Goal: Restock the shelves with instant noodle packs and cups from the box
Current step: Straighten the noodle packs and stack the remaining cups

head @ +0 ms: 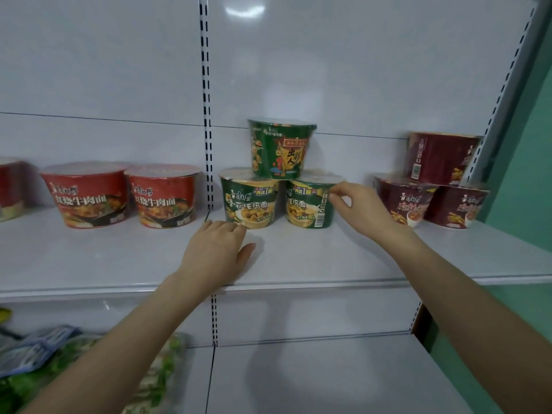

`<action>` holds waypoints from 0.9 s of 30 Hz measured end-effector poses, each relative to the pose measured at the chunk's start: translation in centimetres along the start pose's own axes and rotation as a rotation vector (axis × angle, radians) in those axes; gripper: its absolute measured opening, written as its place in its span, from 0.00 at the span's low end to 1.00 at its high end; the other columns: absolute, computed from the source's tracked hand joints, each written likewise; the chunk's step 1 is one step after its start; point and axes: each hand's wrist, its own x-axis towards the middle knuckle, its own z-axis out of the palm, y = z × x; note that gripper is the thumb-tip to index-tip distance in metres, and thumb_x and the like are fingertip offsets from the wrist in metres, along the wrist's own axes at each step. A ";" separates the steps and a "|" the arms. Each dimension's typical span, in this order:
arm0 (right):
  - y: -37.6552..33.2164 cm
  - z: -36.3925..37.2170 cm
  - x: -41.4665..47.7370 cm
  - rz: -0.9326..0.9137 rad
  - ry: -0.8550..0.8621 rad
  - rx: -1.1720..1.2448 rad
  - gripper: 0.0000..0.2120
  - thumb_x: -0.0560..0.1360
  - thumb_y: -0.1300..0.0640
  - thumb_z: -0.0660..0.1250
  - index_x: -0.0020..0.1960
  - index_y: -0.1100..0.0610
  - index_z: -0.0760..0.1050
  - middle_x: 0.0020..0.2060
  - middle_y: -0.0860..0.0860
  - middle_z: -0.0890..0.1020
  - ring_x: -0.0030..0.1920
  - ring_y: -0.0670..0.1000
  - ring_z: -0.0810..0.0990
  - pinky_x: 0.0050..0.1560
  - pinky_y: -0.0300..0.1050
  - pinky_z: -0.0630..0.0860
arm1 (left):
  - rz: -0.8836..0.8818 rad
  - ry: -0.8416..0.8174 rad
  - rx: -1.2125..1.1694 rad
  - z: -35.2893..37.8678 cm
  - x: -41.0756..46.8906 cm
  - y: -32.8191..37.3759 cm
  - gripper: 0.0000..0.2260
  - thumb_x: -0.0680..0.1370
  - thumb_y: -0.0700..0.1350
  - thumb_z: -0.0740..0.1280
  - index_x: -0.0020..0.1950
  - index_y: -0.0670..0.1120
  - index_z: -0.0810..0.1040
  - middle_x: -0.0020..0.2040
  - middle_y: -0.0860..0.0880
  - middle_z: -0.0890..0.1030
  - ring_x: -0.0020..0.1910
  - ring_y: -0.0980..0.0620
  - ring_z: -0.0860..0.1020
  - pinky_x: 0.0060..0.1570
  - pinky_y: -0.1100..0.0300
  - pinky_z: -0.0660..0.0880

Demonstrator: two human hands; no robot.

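Note:
Three green noodle cups form a small pyramid on the white shelf [298, 258]: a left cup [249, 198], a right cup [307, 201] and a top cup [280, 147] resting on both. My left hand [216, 249] lies flat on the shelf just in front of the left cup, its fingertips at the cup's base. My right hand [355, 204] is at the right side of the right cup, fingers curled against its wall near the rim. The box is out of view.
Two red noodle cups [86, 194] [164, 195] stand to the left, another at the far left edge [10, 186]. Three dark red cups [442, 158] are stacked at the right end by the upright. Noodle packs [38, 351] lie on the lower shelf at left.

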 end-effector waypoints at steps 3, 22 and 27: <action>1.7 -0.6 0.5 0.029 0.027 0.001 0.11 0.76 0.59 0.62 0.56 0.62 0.78 0.53 0.57 0.82 0.56 0.57 0.79 0.58 0.48 0.72 | -0.046 -0.001 -0.050 0.2 0.8 0.0 0.11 0.75 0.49 0.66 0.44 0.41 0.78 0.40 0.42 0.81 0.40 0.42 0.79 0.40 0.55 0.72; 4.7 6.0 3.9 0.368 -0.070 0.575 0.50 0.53 0.44 0.81 0.67 0.57 0.61 0.63 0.51 0.75 0.61 0.50 0.76 0.61 0.52 0.75 | -0.654 -0.090 -0.765 5.7 7.5 -1.0 0.44 0.58 0.57 0.79 0.66 0.42 0.64 0.61 0.49 0.77 0.58 0.50 0.76 0.55 0.56 0.74; 6.3 6.5 4.3 0.337 -0.087 0.597 0.53 0.49 0.37 0.79 0.67 0.57 0.64 0.61 0.50 0.77 0.59 0.49 0.78 0.58 0.50 0.77 | -0.666 -0.077 -0.709 6.7 8.0 -1.2 0.37 0.64 0.51 0.78 0.65 0.38 0.66 0.62 0.43 0.76 0.59 0.45 0.75 0.55 0.56 0.73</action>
